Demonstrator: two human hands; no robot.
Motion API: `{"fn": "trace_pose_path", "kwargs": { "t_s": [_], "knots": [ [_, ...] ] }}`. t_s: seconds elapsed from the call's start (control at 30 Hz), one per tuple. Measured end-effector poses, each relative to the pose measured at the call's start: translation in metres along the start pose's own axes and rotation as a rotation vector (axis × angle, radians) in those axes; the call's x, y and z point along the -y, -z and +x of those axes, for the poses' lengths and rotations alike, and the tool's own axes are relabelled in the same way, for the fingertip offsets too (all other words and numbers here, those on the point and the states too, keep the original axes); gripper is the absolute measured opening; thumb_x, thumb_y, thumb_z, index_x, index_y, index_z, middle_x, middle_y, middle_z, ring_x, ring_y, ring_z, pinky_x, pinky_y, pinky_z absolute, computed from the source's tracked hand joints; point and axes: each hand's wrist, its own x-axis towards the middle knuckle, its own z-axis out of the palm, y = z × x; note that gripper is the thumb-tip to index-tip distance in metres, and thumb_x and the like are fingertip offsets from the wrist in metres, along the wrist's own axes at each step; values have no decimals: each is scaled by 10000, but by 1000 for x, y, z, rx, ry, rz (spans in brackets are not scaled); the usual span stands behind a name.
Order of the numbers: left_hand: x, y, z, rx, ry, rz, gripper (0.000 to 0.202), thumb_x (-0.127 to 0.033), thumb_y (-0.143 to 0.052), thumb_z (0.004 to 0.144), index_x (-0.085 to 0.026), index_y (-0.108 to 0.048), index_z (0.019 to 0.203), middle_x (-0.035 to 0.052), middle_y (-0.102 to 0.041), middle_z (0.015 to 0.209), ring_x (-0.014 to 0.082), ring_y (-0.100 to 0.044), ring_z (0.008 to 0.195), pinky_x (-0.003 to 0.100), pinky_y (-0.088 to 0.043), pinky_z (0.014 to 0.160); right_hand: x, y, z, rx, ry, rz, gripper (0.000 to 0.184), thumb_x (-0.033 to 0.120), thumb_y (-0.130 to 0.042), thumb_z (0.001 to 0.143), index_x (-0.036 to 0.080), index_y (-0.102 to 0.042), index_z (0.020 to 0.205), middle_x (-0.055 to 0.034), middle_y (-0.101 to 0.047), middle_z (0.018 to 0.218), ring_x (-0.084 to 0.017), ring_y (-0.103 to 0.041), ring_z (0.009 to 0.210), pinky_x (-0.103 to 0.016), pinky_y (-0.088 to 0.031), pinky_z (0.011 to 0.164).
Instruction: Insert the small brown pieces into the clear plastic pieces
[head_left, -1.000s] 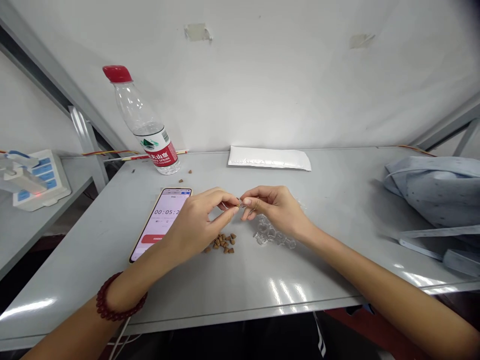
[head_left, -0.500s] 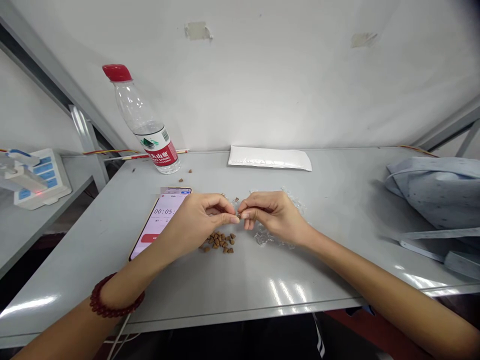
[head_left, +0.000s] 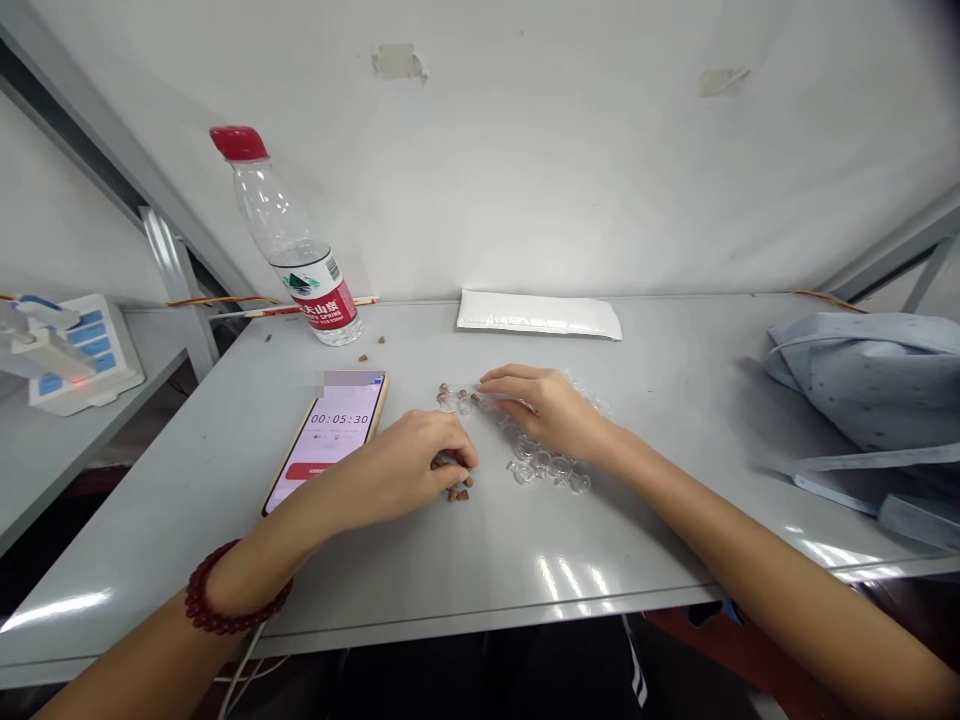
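Note:
My left hand is low over a small pile of brown kibble, its thumb and forefinger curled together at a piece there. Most of the pile is hidden beneath that hand. My right hand hovers above clear plastic pieces, fingers stretched out and thumb apart, with nothing seen in them. Just past its fingertips stand a few little clear cups with brown kibble in or on them. Many small round clear plastic pieces lie spread under and in front of the right hand.
A phone showing a running timer lies left of my left hand. Behind it stand a red-capped water bottle and two stray kibbles. A white padded envelope rests by the wall; light blue cloth lies at right, a power strip far left.
My hands were together, fingertips meeting over a small piece. Now they have parted: the left has dropped to the kibble pile, and the right has opened and moved slightly up.

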Motion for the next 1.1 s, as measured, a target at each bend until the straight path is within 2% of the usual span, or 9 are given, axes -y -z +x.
{"fn": "trace_pose_path", "kwargs": {
  "t_s": [0.13, 0.23, 0.4, 0.63, 0.73, 0.87, 1.0, 1.1],
  "knots": [
    [-2, -2, -1, -4, 0, 44, 196, -139, -486, 797, -201, -652, 714, 9, -663, 780, 161, -592, 746, 277, -448, 669, 3, 16, -2, 168, -84, -77, 151, 155, -601, 836, 167, -672, 968, -67, -658, 938, -213, -567, 932, -362, -481, 789],
    [0, -7, -1, -24, -5, 96, 159, -156, -489, 790, -201, -635, 746, 16, -645, 802, 171, -577, 769, 283, -437, 663, 4, 21, -3, 265, -119, -113, 110, 136, -587, 818, 183, -665, 880, -58, -640, 900, -216, -537, 901, -356, -465, 758],
    [2, -14, 0, -91, 11, 164, 92, -152, -494, 760, -200, -569, 738, 11, -611, 789, 173, -561, 735, 284, -428, 621, 6, 14, -4, 260, -79, -170, 177, 103, -480, 842, 157, -643, 882, -88, -602, 886, -222, -514, 864, -353, -449, 718],
    [-5, -7, 3, -273, 97, 22, 127, -225, -506, 812, -206, -630, 796, -5, -664, 790, 168, -601, 764, 278, -477, 679, 5, 9, -3, 241, -67, -221, 122, 97, -502, 808, 129, -618, 821, -98, -582, 842, -225, -506, 844, -337, -440, 685],
    [-7, -8, 5, -383, 80, -59, 153, -244, -506, 843, -209, -655, 833, -9, -679, 801, 154, -610, 743, 261, -490, 668, 8, 10, -2, 196, -65, -92, 100, 113, -524, 796, 138, -605, 848, -77, -595, 869, -199, -517, 854, -323, -446, 715],
    [-6, -11, 6, -539, 17, -143, 144, -251, -536, 855, -197, -669, 865, 12, -703, 874, 166, -632, 814, 277, -510, 740, 19, 10, -3, 96, -144, 227, 123, 147, -528, 811, 177, -617, 891, -26, -634, 905, -142, -557, 826, -292, -450, 742],
    [-5, -12, 5, -587, -2, -211, 125, -250, -561, 864, -198, -675, 866, 14, -713, 899, 169, -642, 853, 276, -516, 750, 27, 9, -4, 93, -282, 553, 106, 213, -545, 837, 176, -629, 892, -25, -656, 867, -134, -588, 789, -287, -471, 712],
    [-5, -12, 6, -629, -51, -232, 109, -218, -575, 860, -198, -679, 837, 2, -709, 856, 154, -639, 817, 264, -507, 733, 29, 7, -4, 109, -354, 791, 137, 274, -584, 852, 168, -638, 919, -36, -680, 830, -153, -637, 828, -322, -492, 788]
  ]
}}
